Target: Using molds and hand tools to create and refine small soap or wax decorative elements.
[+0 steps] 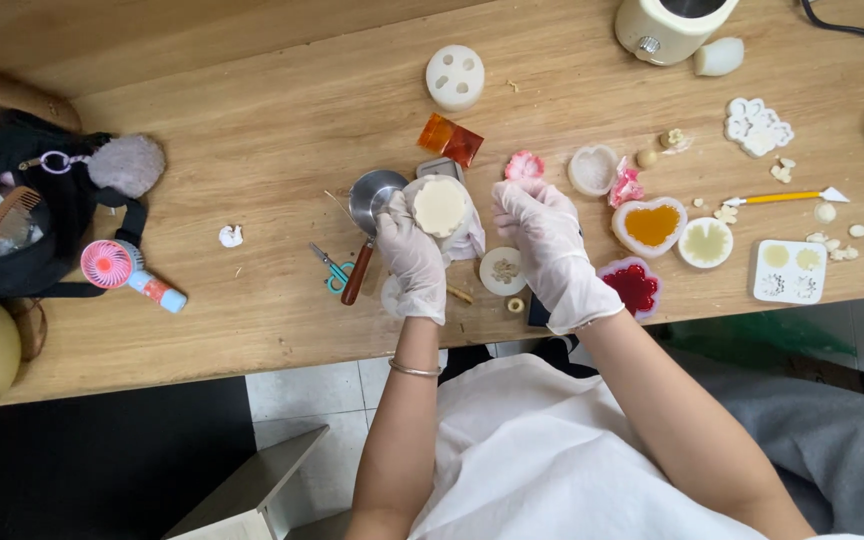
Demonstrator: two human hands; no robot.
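We hold a round white mould [440,208] filled with pale wax over the wooden table [252,150], both gloved hands on it.

Our left hand [410,262] curls its fingers around the mould's near-left side, gripping it from below, so the pale disc faces up just above the fingertips. Our right hand [549,245] closes on the mould's right edge, its fingers pinching the soft white rim beside the disc. The mould sits between the two hands, a little nearer the left. Just left of it lies a small metal pan [374,195] with a wooden handle, and near that a pair of teal scissors [333,268]. To the right rest a heart-shaped mould [650,226] with amber filling and a red flower-shaped mould [633,286]. Far left, a pink handheld fan [112,265] lies beside a black bag [47,215].
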